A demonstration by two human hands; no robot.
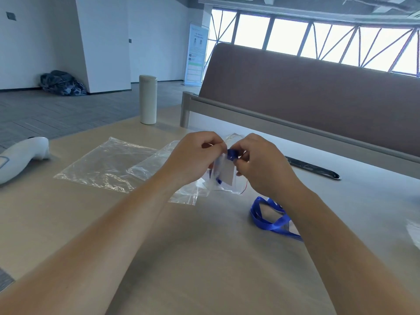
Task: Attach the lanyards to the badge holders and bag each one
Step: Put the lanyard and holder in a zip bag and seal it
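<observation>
Fingers (214, 142) of left hand (195, 155) curled tight, pinching top of badge holder (228, 172). Right hand (261, 164) fingers also curled, pinching blue lanyard end (232, 153) at holder's top, between both hands. Holder hangs below the fingertips, long axis near upright, lower end over zip bag (186, 192). Spare blue lanyard (270, 220) lies loose near right wrist. Second clear bag (106, 162) flat, left of left hand.

Both hands (195, 155) (256, 162) pinching blue lanyard (232, 154) at badge holder (227, 172), above bags (106, 164)
</observation>
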